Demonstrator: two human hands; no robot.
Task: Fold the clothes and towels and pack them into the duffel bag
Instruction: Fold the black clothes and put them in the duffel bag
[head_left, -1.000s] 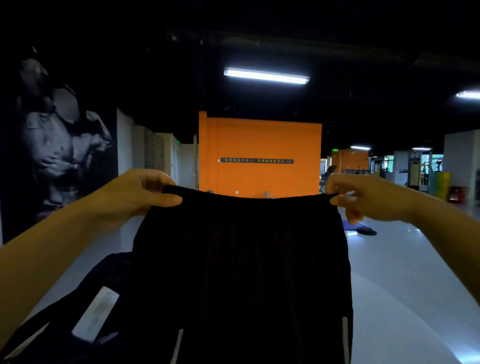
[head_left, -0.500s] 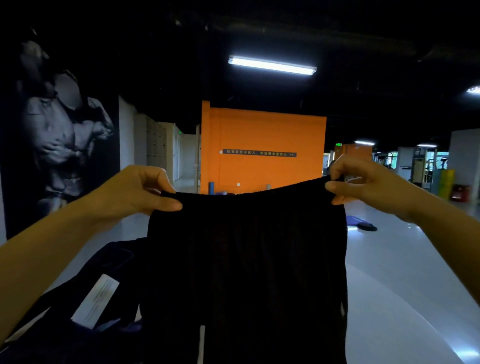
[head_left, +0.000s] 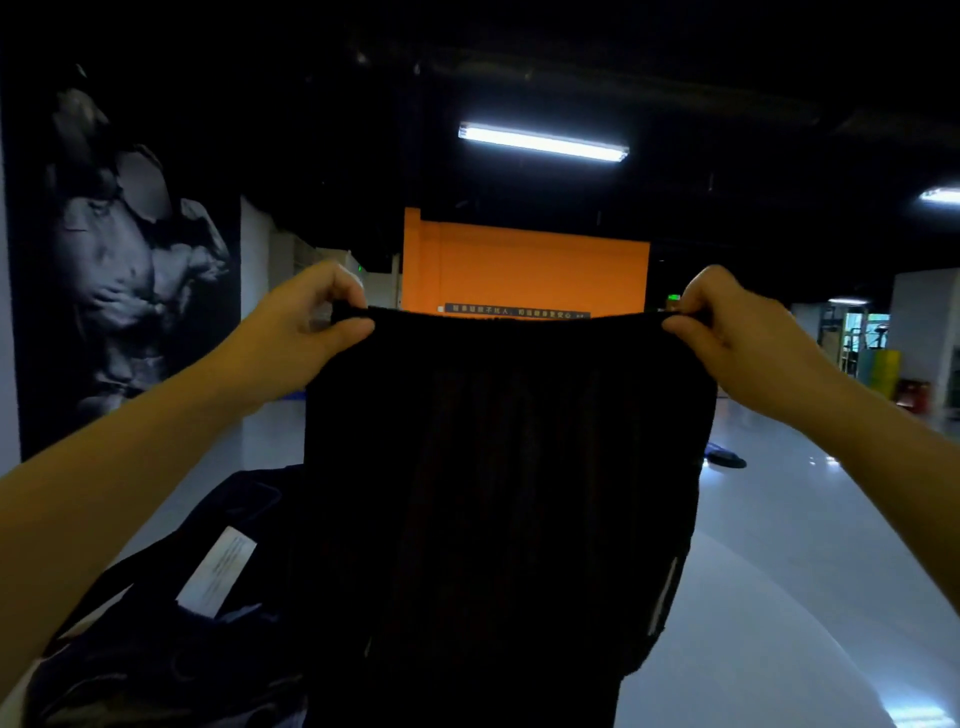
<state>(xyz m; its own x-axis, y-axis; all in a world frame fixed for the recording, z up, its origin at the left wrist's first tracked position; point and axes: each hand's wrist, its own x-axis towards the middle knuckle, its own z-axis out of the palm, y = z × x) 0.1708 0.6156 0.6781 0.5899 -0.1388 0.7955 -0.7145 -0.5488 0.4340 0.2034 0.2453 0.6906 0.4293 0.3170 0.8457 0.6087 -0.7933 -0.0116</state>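
Black garment (head_left: 509, 467) hanging at 12 o'clock, waistband being pinched taut: left hand (head_left: 298, 332) clamping at 10 o'clock, right hand (head_left: 727, 332) at 2 o'clock.

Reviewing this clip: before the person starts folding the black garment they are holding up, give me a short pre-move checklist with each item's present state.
1. Left hand pinches the top edge of the black garment at its left corner: ok.
2. Right hand pinches the same edge at the right corner: ok.
3. Top edge stretched level between both hands: ok.
4. Garment hangs flat, without twists: cannot tell, the fabric is too dark to read.
5. Lower hem clear of the dark bag at lower left: cannot tell, the two overlap in this view.
6. Flat surface ready for folding: cannot tell, the garment hides what lies below it.
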